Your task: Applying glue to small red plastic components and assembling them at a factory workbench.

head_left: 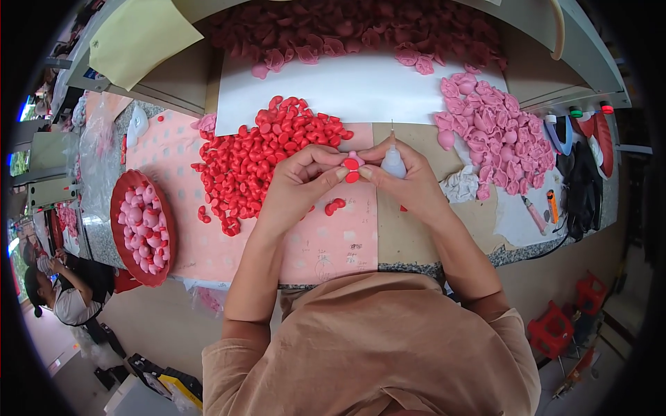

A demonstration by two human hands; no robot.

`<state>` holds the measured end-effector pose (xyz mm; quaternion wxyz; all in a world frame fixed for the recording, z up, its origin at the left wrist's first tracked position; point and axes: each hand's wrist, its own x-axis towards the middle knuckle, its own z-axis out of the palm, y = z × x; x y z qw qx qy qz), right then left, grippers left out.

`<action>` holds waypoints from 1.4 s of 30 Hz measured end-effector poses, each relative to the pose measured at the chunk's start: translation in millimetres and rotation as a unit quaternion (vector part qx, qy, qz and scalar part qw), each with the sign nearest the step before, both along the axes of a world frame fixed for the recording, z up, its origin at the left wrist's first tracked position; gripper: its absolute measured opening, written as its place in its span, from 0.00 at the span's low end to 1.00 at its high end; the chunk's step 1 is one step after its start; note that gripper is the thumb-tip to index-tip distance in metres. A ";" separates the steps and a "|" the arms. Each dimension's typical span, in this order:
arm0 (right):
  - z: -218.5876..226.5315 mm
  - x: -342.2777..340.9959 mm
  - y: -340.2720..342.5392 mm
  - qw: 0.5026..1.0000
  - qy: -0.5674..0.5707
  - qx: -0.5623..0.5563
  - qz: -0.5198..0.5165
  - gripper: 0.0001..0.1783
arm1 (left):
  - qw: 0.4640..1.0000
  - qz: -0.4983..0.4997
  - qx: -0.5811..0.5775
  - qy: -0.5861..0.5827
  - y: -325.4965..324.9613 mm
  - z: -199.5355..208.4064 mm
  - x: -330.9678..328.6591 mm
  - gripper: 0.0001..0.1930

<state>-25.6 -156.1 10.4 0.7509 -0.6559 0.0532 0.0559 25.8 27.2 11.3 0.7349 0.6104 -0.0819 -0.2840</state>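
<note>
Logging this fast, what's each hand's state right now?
Left hand: closed, fingertips pinching small rounded pink-and-red pieces.
Right hand: closed, holding a white needle-tipped plastic bottle, fingertips at the same pieces.

Workshop: speckled bench [102, 241] heaped with small red pieces [260, 163], pink pieces [496, 135]; co-worker [75, 305] nearby.

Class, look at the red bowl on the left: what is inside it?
Inside the red bowl lies a heap of small pink pieces, some with red parts showing. The bowl's bottom and the pieces deeper down are covered.
</note>
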 end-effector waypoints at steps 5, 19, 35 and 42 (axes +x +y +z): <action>5.3 -5.3 -4.9 0.991 0.011 -0.129 -0.021 0.06 | 0.998 -0.038 -0.025 -0.035 -1.2 -19.3 2.2 0.07; -11.4 -8.8 -5.3 0.997 0.032 -0.067 -0.024 0.06 | 0.996 -0.024 -0.079 -0.027 3.8 -6.5 -2.5 0.05; -14.5 -10.5 -5.1 0.998 0.012 -0.059 -0.030 0.07 | 0.994 -0.024 -0.101 -0.039 2.8 -14.3 -2.8 0.06; -9.5 -9.7 -3.4 0.998 0.016 -0.049 -0.025 0.07 | 0.995 -0.024 -0.087 -0.041 2.6 -10.3 -1.8 0.06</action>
